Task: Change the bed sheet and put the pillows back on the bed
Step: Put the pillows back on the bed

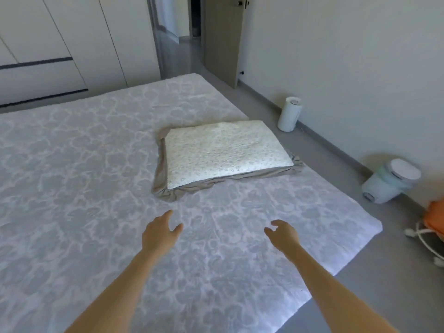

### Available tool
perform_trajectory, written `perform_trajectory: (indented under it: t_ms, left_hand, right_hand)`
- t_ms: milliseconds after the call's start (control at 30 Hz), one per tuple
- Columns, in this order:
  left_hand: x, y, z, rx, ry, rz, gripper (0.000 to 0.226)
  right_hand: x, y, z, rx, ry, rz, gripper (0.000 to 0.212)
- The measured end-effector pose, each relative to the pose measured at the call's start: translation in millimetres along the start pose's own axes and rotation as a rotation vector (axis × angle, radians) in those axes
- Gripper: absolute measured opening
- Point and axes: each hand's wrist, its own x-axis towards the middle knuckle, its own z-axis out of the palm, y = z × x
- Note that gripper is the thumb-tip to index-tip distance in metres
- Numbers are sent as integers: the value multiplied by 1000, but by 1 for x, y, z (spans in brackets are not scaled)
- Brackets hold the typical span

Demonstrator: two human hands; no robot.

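A bare mattress (84, 188) with a pale grey floral pattern fills most of the view. Near its right side lies a folded beige sheet (165, 189), and a white speckled pillow (223, 151) rests flat on top of it. Both my arms reach forward over the mattress. My left hand (159, 233) hovers just short of the folded sheet's near corner, fingers relaxed and holding nothing. My right hand (282, 234) is level with it, further right, fingers loosely curved and empty.
Grey floor runs along the bed's right side. A white cylindrical device (289, 114) and a pale lidded bin (389, 180) stand by the wall. An orange item (434, 218) with white cables lies at far right. White wardrobes (60, 44) and an open door (223, 39) are beyond.
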Motion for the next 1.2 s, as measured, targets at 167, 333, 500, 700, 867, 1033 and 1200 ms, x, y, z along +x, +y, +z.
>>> perform_trajectory:
  t_ms: [167, 333, 500, 700, 867, 1033, 1200]
  left_hand:
    - [7, 117, 32, -173, -37, 107, 37]
    - [6, 236, 52, -284, -138, 328, 24]
    - [-10, 362, 77, -315, -242, 512, 17]
    - [-37, 534, 133, -344, -292, 662, 15]
    - [-51, 664, 185, -545, -399, 575, 12]
    - [-41, 767, 216, -552, -354, 500, 9]
    - [9, 853, 231, -623, -311, 492, 12]
  right_hand:
    - [27, 84, -68, 51, 78, 139, 28]
    - [18, 169, -123, 189, 125, 259, 31]
    - [8, 242, -195, 232, 133, 312, 26]
    - [26, 327, -309, 400, 192, 256, 26]
    - [60, 399, -413, 391, 191, 191, 27]
    - [129, 438, -503, 366, 153, 129, 29]
    - [221, 442, -565, 335, 90, 37, 31]
